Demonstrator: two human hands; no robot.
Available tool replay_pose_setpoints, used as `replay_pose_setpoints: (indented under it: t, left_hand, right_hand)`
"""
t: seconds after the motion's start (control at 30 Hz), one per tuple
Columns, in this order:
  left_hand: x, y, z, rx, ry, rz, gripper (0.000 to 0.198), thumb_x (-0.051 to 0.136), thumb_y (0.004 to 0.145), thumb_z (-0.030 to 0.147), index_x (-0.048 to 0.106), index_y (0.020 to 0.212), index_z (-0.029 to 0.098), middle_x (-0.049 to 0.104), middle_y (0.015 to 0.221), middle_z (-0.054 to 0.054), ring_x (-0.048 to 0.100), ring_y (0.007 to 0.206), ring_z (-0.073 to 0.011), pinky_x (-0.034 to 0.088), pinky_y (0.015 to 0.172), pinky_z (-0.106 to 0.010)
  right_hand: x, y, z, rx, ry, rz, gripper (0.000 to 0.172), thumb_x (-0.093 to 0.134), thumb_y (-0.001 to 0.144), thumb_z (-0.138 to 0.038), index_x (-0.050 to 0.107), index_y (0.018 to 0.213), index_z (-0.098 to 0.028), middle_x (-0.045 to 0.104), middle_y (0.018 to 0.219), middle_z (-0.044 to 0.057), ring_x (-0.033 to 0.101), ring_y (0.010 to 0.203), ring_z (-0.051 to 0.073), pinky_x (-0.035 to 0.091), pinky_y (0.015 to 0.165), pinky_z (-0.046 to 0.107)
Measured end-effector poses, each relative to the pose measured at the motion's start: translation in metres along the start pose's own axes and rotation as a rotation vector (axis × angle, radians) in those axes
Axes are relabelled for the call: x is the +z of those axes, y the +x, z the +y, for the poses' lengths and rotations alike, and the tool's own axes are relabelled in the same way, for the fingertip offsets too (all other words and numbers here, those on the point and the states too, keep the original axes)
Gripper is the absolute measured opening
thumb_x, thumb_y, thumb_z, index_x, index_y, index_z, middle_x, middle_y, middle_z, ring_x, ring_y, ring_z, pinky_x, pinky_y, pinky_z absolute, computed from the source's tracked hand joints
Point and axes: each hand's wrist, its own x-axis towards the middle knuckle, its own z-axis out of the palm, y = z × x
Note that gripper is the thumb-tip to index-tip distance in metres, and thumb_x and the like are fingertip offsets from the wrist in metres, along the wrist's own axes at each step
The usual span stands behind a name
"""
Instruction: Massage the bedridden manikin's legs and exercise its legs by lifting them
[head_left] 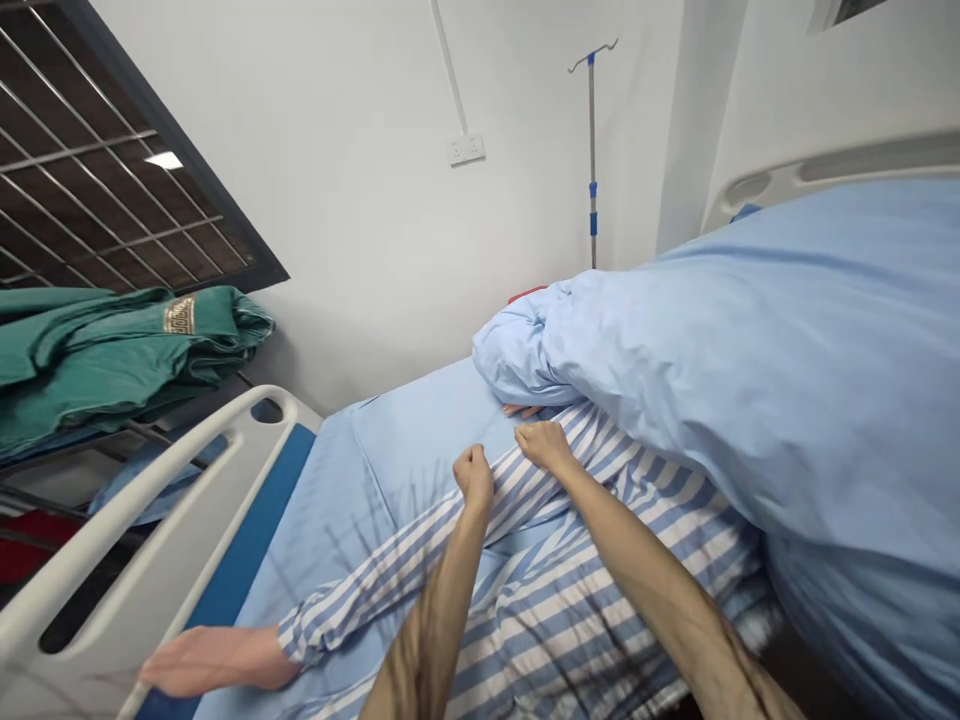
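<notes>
Both of my hands are curled into fists over the far leg of a figure lying on a bed, in blue-and-white striped trousers [401, 555]. My left hand [474, 475] is at about the knee, with nothing visible in its fingers. Closer to the hip, my right hand [541, 445] is by the upper thigh, also closed with nothing showing in it. Whether the fists press on the cloth or hover just above it, I cannot tell. A bare foot [221, 660] sticks out of the trouser leg at lower left. Fingertips [521, 410] show beyond my right hand, under a light-blue quilt [720, 330].
A pale plastic bed end board [225, 470] stands at the left, and another board [810, 170] at the far right. Behind the bed are a drip stand [592, 140] and a wall socket [466, 150]. Folded green cloth [112, 350] lies below the barred window. Dark hair strands cross the foreground.
</notes>
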Motion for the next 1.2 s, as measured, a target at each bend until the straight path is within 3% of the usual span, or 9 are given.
replay_pose_setpoints:
  t: [0.1,0.23,0.4,0.5,0.67,0.8,1.03,1.1,1.2]
  left_hand:
    - [-0.005,0.007,0.033,-0.056,-0.392,0.075,0.034,0.045,0.081,0.030,0.028,0.053,0.023,0.024,0.053,0.005,0.027,0.055,-0.0094,0.027,0.051,-0.023]
    - [0.000,0.016,0.062,0.020,-0.603,0.073,0.033,0.050,0.078,0.028,0.033,0.051,0.022,0.027,0.052,0.006,0.025,0.054,-0.0089,0.025,0.053,-0.024]
    - [0.035,0.002,0.044,-0.093,-0.307,0.074,0.037,0.049,0.082,0.026,0.034,0.048,0.021,0.030,0.050,0.004,0.029,0.057,-0.0111,0.024,0.057,-0.026]
    - [0.049,-0.008,0.029,-0.122,-0.080,0.075,0.036,0.046,0.087,0.028,0.041,0.051,0.021,0.047,0.055,0.001,0.035,0.060,-0.0138,0.024,0.060,-0.028]
    - [0.047,-0.011,0.027,-0.103,0.013,0.014,0.037,0.042,0.092,0.029,0.049,0.057,0.021,0.065,0.070,-0.005,0.047,0.068,-0.0168,0.025,0.063,-0.029]
    - [0.044,-0.012,0.029,-0.102,0.040,0.003,0.035,0.043,0.093,0.029,0.056,0.061,0.021,0.069,0.076,-0.007,0.052,0.071,-0.0178,0.024,0.064,-0.029]
    - [0.044,-0.015,0.034,-0.143,0.039,-0.005,0.035,0.042,0.094,0.029,0.054,0.061,0.022,0.068,0.074,-0.006,0.052,0.070,-0.0179,0.021,0.063,-0.030]
    - [0.043,-0.016,0.035,-0.155,0.029,-0.011,0.036,0.042,0.094,0.028,0.050,0.060,0.021,0.067,0.074,-0.006,0.050,0.069,-0.0174,0.021,0.063,-0.030]
    - [0.042,-0.017,0.034,-0.144,0.030,-0.007,0.036,0.042,0.094,0.027,0.048,0.059,0.021,0.067,0.075,-0.007,0.048,0.069,-0.0169,0.021,0.064,-0.031]
  right_hand:
    - [-0.002,0.000,0.001,-0.005,0.016,-0.006,0.047,0.034,0.106,-0.035,0.077,0.109,-0.020,0.079,0.103,0.014,0.074,0.098,0.025,0.049,0.082,0.030]
    - [-0.004,0.001,0.001,0.003,0.025,-0.006,0.047,0.033,0.106,-0.034,0.078,0.109,-0.019,0.079,0.103,0.014,0.074,0.098,0.025,0.050,0.083,0.030]
    - [0.001,0.005,0.003,0.032,0.024,0.002,0.047,0.034,0.106,-0.035,0.077,0.108,-0.018,0.079,0.102,0.014,0.075,0.096,0.025,0.050,0.081,0.029]
    - [0.004,0.004,0.004,0.022,0.020,0.006,0.048,0.032,0.106,-0.034,0.077,0.107,-0.017,0.079,0.101,0.015,0.074,0.095,0.024,0.049,0.080,0.027]
    - [-0.004,0.000,0.000,-0.008,-0.026,-0.032,0.047,0.031,0.107,-0.033,0.074,0.109,-0.013,0.078,0.102,0.015,0.073,0.096,0.022,0.046,0.079,0.026]
    - [-0.026,-0.001,-0.003,-0.095,-0.080,-0.143,0.047,0.033,0.106,-0.034,0.074,0.108,-0.011,0.077,0.105,0.017,0.072,0.097,0.022,0.046,0.081,0.026]
    - [-0.092,0.022,-0.006,-0.062,-0.113,0.043,0.050,0.028,0.107,-0.037,0.073,0.115,-0.015,0.077,0.107,0.017,0.072,0.100,0.025,0.049,0.089,0.034]
    - [-0.095,0.028,-0.007,-0.028,-0.104,0.077,0.050,0.029,0.106,-0.036,0.073,0.116,-0.014,0.077,0.108,0.018,0.072,0.103,0.026,0.049,0.091,0.034]
    - [-0.071,0.028,-0.002,0.047,-0.090,0.032,0.049,0.031,0.105,-0.035,0.074,0.116,-0.016,0.077,0.108,0.018,0.073,0.103,0.027,0.051,0.090,0.034]
